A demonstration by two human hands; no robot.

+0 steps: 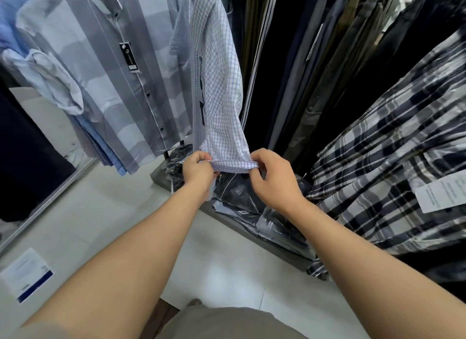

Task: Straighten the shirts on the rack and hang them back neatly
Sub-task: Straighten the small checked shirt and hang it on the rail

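Far left of the frame, a grey striped shirt (121,86) hangs open-fronted with a black hang tag (128,57) at its placket, and pale blue shirts are bunched behind it. It doesn't look tidied yet, as I read it.

Centre frame is the job in hand: the fine-checked white shirt (216,86) hangs from the top of the picture down to the middle, a little twisted along its length. The left hand (198,171) has its fingers (201,162) curled round the left end of the hem (232,164). The right hand (274,179) pinches the right end, thumb and fingers clenched on the fabric, so the hem is stretched taut between them. Below the hands, plastic-bagged garments (242,200) lie on the rack's base.

This looks like the straightening step, pulling the bottom edge square. I'd say the next move is a firm, even downward tug, then smoothing the front panels so the shirt hangs flat — the hanger itself is out of view, so I can't tell how it sits.

Right of centre hang dark trousers (302,61). At the far right a black-and-white plaid shirt (390,162) spills low, probably next in line.
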